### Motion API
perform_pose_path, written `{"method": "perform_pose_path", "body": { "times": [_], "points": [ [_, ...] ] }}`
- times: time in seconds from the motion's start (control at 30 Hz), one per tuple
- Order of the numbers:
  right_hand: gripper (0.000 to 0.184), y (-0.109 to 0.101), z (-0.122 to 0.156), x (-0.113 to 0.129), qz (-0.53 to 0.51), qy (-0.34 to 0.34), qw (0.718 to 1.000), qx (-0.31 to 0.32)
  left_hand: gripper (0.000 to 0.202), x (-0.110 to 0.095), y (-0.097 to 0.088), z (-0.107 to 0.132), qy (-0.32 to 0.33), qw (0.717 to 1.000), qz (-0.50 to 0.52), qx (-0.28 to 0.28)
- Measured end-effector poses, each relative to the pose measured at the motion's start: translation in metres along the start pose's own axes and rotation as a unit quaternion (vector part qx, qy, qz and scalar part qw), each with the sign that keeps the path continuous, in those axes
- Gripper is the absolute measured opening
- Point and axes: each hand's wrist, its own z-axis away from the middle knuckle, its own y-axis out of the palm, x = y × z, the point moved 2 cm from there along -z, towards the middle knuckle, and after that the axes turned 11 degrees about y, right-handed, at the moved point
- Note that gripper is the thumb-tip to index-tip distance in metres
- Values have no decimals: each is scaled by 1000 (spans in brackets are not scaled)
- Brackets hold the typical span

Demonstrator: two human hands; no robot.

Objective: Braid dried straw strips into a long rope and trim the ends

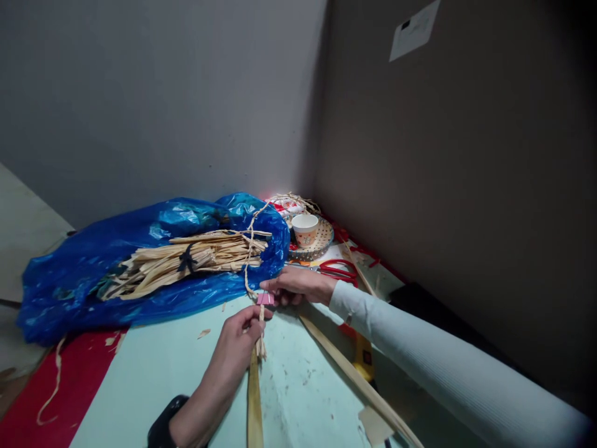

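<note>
A pink binder clip (265, 299) grips a plaited straw braid (262, 314) over the pale green tabletop. Just below the clip, my left hand (240, 336) pinches the braid, whose loose straw ends hang under the fingers. My right hand (301, 285) is closed at the clip, with its fingers on the clip's right side and upper edge; the fingertips are partly hidden. From the clip the long thin braid runs up over a blue plastic bag (153, 224). On that bag lies a bundle of dry straw (219, 256), tied with a dark strip.
Behind my right hand are red-handled scissors (339, 270) and a paper cup (305, 230) on a round woven mat (323, 239). Flat strips (255, 398) and a long pale strip (345, 367) lie in front, beside a yellow tool (364, 356). Walls meet behind the table.
</note>
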Motion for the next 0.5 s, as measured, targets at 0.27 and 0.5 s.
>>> {"method": "perform_pose_path", "body": {
  "times": [0.27, 0.5],
  "points": [
    [35, 12, 7, -4, -63, -23, 996, -55, 28, -6, 1, 2, 17, 999, -7, 38],
    [36, 15, 1, -7, -82, -32, 993, -76, 35, -6, 3, 5, 18, 998, -11, 60]
  ]
}}
